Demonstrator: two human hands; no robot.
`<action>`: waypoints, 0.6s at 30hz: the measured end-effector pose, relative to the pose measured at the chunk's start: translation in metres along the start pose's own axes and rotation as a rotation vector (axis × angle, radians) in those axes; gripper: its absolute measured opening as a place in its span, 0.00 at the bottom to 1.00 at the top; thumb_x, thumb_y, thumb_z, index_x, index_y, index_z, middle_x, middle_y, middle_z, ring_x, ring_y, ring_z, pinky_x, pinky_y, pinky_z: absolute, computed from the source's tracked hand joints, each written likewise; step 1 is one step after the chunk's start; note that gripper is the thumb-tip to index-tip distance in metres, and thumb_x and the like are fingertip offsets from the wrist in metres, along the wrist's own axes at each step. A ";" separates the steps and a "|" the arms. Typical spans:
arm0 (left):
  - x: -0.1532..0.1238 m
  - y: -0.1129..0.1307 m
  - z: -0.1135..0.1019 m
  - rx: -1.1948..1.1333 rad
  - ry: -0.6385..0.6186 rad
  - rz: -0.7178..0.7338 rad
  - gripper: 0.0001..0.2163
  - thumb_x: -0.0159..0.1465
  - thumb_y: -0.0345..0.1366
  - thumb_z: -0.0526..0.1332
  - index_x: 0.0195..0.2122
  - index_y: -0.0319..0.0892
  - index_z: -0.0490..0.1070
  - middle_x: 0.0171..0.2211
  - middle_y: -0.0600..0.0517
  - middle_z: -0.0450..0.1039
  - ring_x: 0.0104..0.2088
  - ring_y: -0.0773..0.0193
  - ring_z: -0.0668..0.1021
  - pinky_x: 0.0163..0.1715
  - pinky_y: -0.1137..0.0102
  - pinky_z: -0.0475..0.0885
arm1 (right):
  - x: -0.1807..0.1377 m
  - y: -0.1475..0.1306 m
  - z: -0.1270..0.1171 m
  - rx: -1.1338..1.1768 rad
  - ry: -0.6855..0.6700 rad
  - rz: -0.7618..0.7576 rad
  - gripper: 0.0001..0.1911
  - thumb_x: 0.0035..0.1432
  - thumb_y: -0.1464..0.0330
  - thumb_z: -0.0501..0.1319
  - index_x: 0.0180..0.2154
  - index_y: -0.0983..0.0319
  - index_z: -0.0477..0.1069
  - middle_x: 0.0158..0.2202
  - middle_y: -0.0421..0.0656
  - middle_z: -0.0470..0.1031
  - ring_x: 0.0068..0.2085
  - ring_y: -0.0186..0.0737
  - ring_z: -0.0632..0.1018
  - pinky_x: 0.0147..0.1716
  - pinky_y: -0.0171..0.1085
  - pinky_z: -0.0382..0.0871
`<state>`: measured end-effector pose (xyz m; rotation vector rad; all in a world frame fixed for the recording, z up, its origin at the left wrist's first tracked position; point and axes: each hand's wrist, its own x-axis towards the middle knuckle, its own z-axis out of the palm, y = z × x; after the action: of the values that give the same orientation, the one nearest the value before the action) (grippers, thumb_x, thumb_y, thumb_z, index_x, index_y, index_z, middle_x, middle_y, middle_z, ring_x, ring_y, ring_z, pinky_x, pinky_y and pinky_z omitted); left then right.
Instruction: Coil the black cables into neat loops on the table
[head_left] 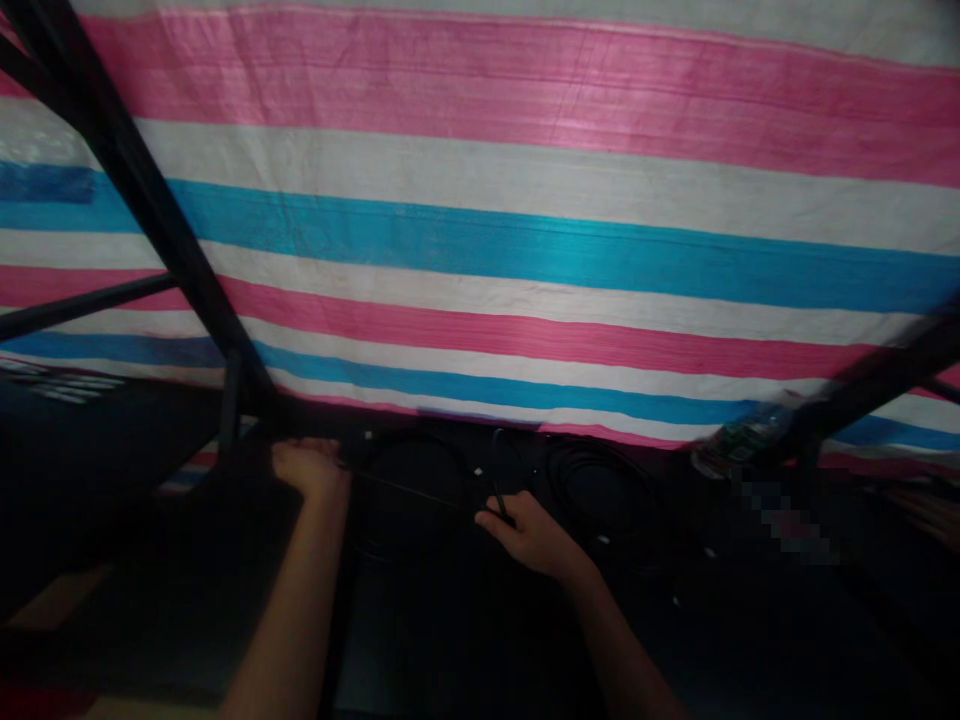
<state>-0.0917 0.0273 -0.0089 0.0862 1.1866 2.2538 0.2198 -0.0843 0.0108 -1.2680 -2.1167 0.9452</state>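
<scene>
A thin dark cable (409,488) stretches in a nearly straight line between my two hands, low over a dark surface. My left hand (309,465) is closed at its left end, beside a black metal post. My right hand (526,532) grips the other end, and a short black piece (500,500) sticks up past the thumb. Dim light hides what that piece is. Close behind the cable lies a loose black cable coil (457,450). Right of my right hand rests a second black coil (604,490), with small pale connector ends nearby.
A pink, blue and white striped sheet (525,240) hangs at the back. A black frame post (161,225) slants down on the left. At the right, a clear plastic bottle (739,440) lies near another dark bar (874,385). A black panel (82,450) stands at the left.
</scene>
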 end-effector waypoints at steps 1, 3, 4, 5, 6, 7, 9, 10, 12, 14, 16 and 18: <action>-0.002 -0.001 0.002 -0.007 -0.022 -0.012 0.09 0.68 0.34 0.45 0.29 0.46 0.55 0.15 0.63 0.48 0.13 0.70 0.55 0.16 0.75 0.57 | 0.000 0.001 -0.001 -0.002 0.021 0.006 0.18 0.65 0.64 0.55 0.22 0.61 0.60 0.21 0.35 0.62 0.24 0.30 0.65 0.24 0.31 0.53; -0.013 -0.007 0.006 -0.025 -0.074 -0.035 0.10 0.68 0.36 0.46 0.29 0.45 0.56 0.15 0.63 0.47 0.13 0.71 0.55 0.15 0.76 0.56 | 0.002 0.004 0.001 -0.015 0.080 0.022 0.18 0.65 0.64 0.55 0.22 0.61 0.59 0.20 0.35 0.62 0.24 0.30 0.64 0.24 0.32 0.52; -0.021 -0.010 0.008 -0.030 -0.106 -0.042 0.10 0.68 0.37 0.47 0.29 0.45 0.56 0.16 0.63 0.48 0.13 0.71 0.56 0.16 0.76 0.56 | 0.003 0.004 0.003 -0.024 0.111 0.026 0.18 0.65 0.64 0.55 0.22 0.61 0.59 0.20 0.35 0.61 0.23 0.30 0.64 0.24 0.32 0.52; -0.033 -0.014 0.011 -0.035 -0.137 -0.047 0.10 0.68 0.38 0.47 0.29 0.45 0.57 0.16 0.63 0.49 0.13 0.72 0.57 0.16 0.76 0.57 | 0.004 0.004 0.006 -0.031 0.131 0.023 0.19 0.65 0.64 0.55 0.22 0.61 0.58 0.20 0.34 0.61 0.23 0.30 0.64 0.24 0.32 0.52; -0.047 -0.018 0.013 -0.014 -0.199 -0.053 0.10 0.68 0.40 0.49 0.30 0.45 0.58 0.17 0.63 0.52 0.14 0.72 0.60 0.16 0.77 0.58 | 0.005 0.003 0.010 -0.035 0.140 0.015 0.19 0.65 0.64 0.55 0.22 0.61 0.58 0.20 0.34 0.60 0.23 0.30 0.63 0.24 0.32 0.52; -0.064 -0.023 0.015 0.012 -0.283 -0.050 0.10 0.67 0.42 0.51 0.30 0.45 0.57 0.17 0.62 0.53 0.14 0.73 0.60 0.16 0.77 0.58 | 0.006 0.002 0.013 -0.035 0.134 0.000 0.19 0.65 0.64 0.55 0.22 0.61 0.58 0.20 0.34 0.60 0.23 0.30 0.63 0.24 0.32 0.52; -0.099 -0.030 0.017 0.087 -0.524 -0.085 0.11 0.66 0.44 0.55 0.31 0.45 0.59 0.18 0.62 0.56 0.15 0.72 0.63 0.17 0.76 0.59 | 0.007 -0.001 0.021 -0.028 0.091 -0.038 0.18 0.65 0.64 0.54 0.23 0.61 0.59 0.20 0.34 0.61 0.24 0.30 0.64 0.25 0.32 0.52; -0.116 -0.032 0.016 0.081 -0.617 -0.089 0.12 0.66 0.46 0.55 0.31 0.45 0.59 0.17 0.62 0.54 0.14 0.72 0.62 0.17 0.76 0.59 | 0.006 -0.003 0.023 -0.024 0.069 -0.054 0.18 0.65 0.65 0.55 0.23 0.61 0.59 0.21 0.34 0.61 0.24 0.30 0.64 0.25 0.32 0.52; -0.141 -0.036 0.011 0.104 -0.752 -0.067 0.12 0.67 0.48 0.53 0.34 0.46 0.60 0.17 0.62 0.55 0.14 0.71 0.61 0.17 0.75 0.59 | 0.006 -0.004 0.025 -0.019 0.049 -0.077 0.17 0.65 0.65 0.55 0.24 0.61 0.59 0.21 0.34 0.61 0.24 0.30 0.64 0.25 0.32 0.53; -0.153 -0.038 0.004 0.174 -0.813 0.013 0.12 0.68 0.49 0.52 0.36 0.46 0.62 0.19 0.60 0.58 0.16 0.70 0.63 0.17 0.74 0.60 | 0.005 -0.002 0.023 -0.017 0.067 -0.094 0.17 0.65 0.65 0.55 0.23 0.61 0.59 0.21 0.34 0.61 0.23 0.29 0.64 0.25 0.31 0.53; -0.152 -0.039 -0.004 0.288 -0.832 0.160 0.13 0.69 0.48 0.51 0.35 0.45 0.64 0.21 0.57 0.62 0.19 0.67 0.65 0.20 0.72 0.61 | 0.005 0.001 0.019 -0.025 0.130 -0.116 0.18 0.65 0.65 0.55 0.23 0.61 0.58 0.20 0.34 0.60 0.22 0.29 0.64 0.25 0.31 0.53; -0.145 -0.038 -0.010 0.413 -0.820 0.398 0.14 0.69 0.46 0.52 0.31 0.45 0.65 0.24 0.53 0.64 0.24 0.65 0.68 0.24 0.70 0.64 | 0.004 0.004 0.015 -0.059 0.242 -0.156 0.19 0.65 0.66 0.54 0.22 0.60 0.56 0.19 0.34 0.58 0.21 0.28 0.63 0.24 0.31 0.52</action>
<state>0.0427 -0.0389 -0.0143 1.3621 1.1822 1.8842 0.2099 -0.0842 -0.0017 -1.1613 -2.0311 0.6338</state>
